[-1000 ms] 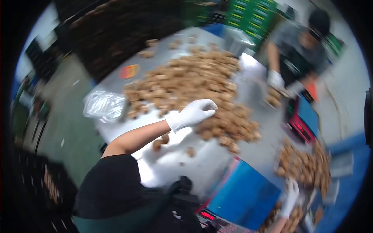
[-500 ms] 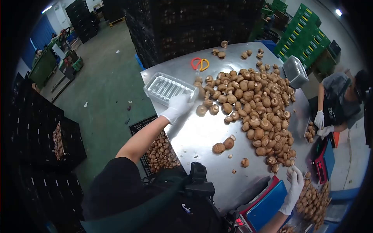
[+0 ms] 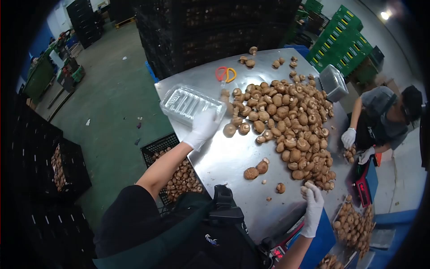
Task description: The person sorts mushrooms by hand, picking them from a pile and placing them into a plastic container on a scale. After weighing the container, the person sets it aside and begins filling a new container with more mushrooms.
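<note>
A clear plastic tray (image 3: 179, 102) rests tilted at the left edge of the metal table, and my left hand (image 3: 204, 127), in a white glove, grips its near right corner. My right hand (image 3: 314, 204), also gloved, is at the near end of a large heap of brown shiitake mushrooms (image 3: 291, 121). Its fingers are bent around a mushroom (image 3: 308, 187), which they partly hide. Below that hand is a blue-topped scale (image 3: 320, 237) with a red body. A pair of mushrooms (image 3: 256, 170) lies apart from the heap, in the middle of the table.
Scissors (image 3: 225, 74) with red and yellow handles lie at the far side. A stack of clear trays (image 3: 333, 83) stands at the far right. Across the table a co-worker (image 3: 380, 116) handles mushrooms by another scale (image 3: 365, 186). A black crate of mushrooms (image 3: 183, 177) is below the table's left edge.
My right hand has moved left from beside the scale to the heap's near end and closed on a mushroom. My left hand keeps hold of the tray. The whole view has shifted slightly.
</note>
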Tool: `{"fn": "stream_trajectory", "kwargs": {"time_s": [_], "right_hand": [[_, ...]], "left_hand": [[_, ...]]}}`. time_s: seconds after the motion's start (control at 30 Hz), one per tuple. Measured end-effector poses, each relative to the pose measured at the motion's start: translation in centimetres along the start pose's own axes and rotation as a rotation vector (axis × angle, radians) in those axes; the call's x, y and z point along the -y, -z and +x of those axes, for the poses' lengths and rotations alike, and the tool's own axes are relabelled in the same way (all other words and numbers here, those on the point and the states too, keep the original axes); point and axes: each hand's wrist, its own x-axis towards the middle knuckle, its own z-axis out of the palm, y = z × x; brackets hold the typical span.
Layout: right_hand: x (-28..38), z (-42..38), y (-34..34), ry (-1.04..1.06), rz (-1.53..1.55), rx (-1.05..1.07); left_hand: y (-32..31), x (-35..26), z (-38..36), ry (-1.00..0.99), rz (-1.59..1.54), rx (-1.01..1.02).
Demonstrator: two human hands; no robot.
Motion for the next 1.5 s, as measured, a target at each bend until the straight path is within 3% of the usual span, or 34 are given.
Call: {"fn": "stream_trajectory", "kwargs": {"time_s": [0.03, 0.07, 0.17, 0.2, 0.27, 0.37, 0.4, 0.47, 0.57, 0.63, 0.7, 0.77, 0.87, 0.97, 1.03, 1.07, 1.13, 1.17, 1.27, 1.43, 1.5], "right_hand": [[-0.1, -0.5, -0.4, -0.001, -0.019, -0.008], [0.0, -1.0, -1.0, -0.02, 0.004, -0.021], [1.2, -2.1, -3.5, 0.047, 0.053, -0.03], [2.0, -2.3, -4.5, 0.035, 0.048, -0.059], [3.5, -2.6, -5.8, 0.171, 0.316, -0.102], [2.4, -3.0, -5.6, 0.046, 0.284, -0.284], [2.0, -3.2, -5.4, -0.011, 0.315, -0.442], [0.2, -4.7, -2.9, -0.059, 0.344, -0.523], [-3.0, -8.8, 2.8, -0.126, 0.357, -0.781], [-5.4, -12.6, 7.1, -0.203, 0.374, -0.818], [-7.2, -15.5, 9.9, -0.25, 0.327, -0.867], [-9.2, -17.9, 11.9, -0.336, 0.26, -0.913], [-9.9, -19.7, 13.3, -0.455, 0.11, -0.951], [-10.8, -21.1, 14.5, -0.552, -0.104, -0.982], [-9.1, -19.9, 12.5, -0.375, -1.365, -1.173], [-6.5, -18.7, 11.2, -0.301, -1.149, -1.203], [-3.3, -16.0, 8.4, 0.012, -0.996, -1.155], [-1.3, -14.1, 6.0, 0.078, -0.842, -1.063], [0.7, -9.5, 0.6, 0.198, -0.709, -0.696], [-3.0, -4.3, -3.8, 0.273, -0.591, -0.439], [-3.8, -2.8, -4.8, 0.207, -0.486, -0.395]], "left_hand": [[0.7, -0.6, -0.2, -0.176, 0.013, -0.224], [1.3, -1.5, -0.1, -0.32, -0.004, -0.289], [4.4, -8.2, -1.8, -0.817, -0.008, -0.321], [3.4, -10.2, -2.9, -0.938, -0.009, -0.18], [1.1, -13.8, -5.6, -1.206, -0.076, 0.037], [-4.0, -17.2, -10.3, -1.587, -0.205, 0.238], [-4.8, -17.6, -11.0, -1.588, -0.211, 0.237], [-5.9, -18.4, -11.6, -1.683, -0.467, 0.266], [-5.2, -16.8, -9.3, -1.55, -0.65, 0.168], [-4.7, -15.3, -7.3, -1.242, -0.506, 0.314], [-7.6, -12.6, -4.7, -0.969, -0.465, 0.307], [-10.7, -10.3, -3.1, -0.828, -0.339, 0.3], [-13.5, -9.4, -2.2, -0.842, -0.201, 0.305], [-12.8, -12.4, -2.3, -0.919, -0.119, 0.315], [-14.6, -14.0, -2.3, -0.96, -0.118, 0.302], [-15.1, -15.1, -2.3, -0.988, -0.11, 0.284], [-16.4, -16.8, -2.2, -1.019, -0.127, 0.215], [-16.9, -17.5, -2.3, -1.024, -0.129, 0.217], [-17.8, -18.7, -2.5, -0.911, -0.082, 0.285], [-17.1, -16.5, -3.3, -0.923, -0.164, 0.257], [-16.5, -15.3, -3.3, -0.928, -0.233, 0.357]]}}
